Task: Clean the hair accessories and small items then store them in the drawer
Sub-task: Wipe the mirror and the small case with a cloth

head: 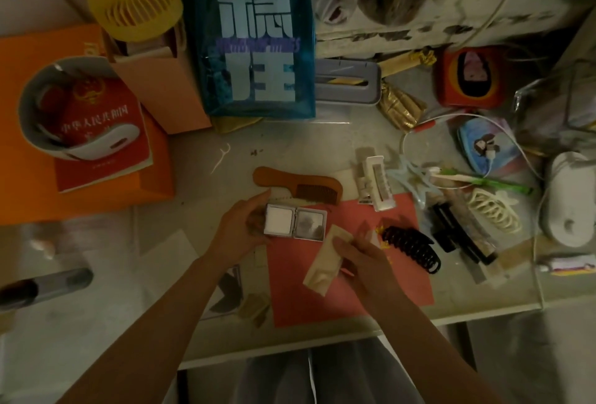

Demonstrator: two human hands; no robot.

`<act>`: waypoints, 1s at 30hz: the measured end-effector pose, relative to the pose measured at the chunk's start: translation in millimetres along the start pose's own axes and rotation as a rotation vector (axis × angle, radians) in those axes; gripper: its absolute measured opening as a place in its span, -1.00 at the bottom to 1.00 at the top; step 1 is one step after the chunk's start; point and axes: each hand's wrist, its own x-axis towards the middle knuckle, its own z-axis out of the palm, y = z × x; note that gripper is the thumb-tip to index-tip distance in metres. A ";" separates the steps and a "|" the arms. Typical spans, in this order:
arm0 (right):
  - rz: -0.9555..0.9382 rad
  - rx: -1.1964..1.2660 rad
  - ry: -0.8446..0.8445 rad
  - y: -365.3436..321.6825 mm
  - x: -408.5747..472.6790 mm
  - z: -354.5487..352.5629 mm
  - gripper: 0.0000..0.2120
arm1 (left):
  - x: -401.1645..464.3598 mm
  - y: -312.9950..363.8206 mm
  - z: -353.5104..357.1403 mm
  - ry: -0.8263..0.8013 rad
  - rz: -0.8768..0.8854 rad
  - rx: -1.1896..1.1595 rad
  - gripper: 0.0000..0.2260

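Here your left hand (240, 229) grips the open compact mirror (295, 222) at its left side, over the desk (200, 158) near its front edge, while your right hand (361, 261) pinches a folded beige wipe (324, 261) just beside the mirror's lower right corner, above the pink sheet (354, 300).

brown wooden comb (296, 186), black claw clip (411, 250), cream claw clip (493, 213), yellow fan (135, 10), pink-red sheet (348, 290)

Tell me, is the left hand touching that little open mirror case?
Touching. The head view shows the left hand curled round the left edge of the open mirror case, fingers under it, lifting it over the pink sheet.
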 end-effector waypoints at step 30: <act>-0.082 -0.074 0.004 -1.8 -20.3 -14.5 -0.92 | -24.6 32.6 11.5 0.028 -0.193 -0.381 -0.46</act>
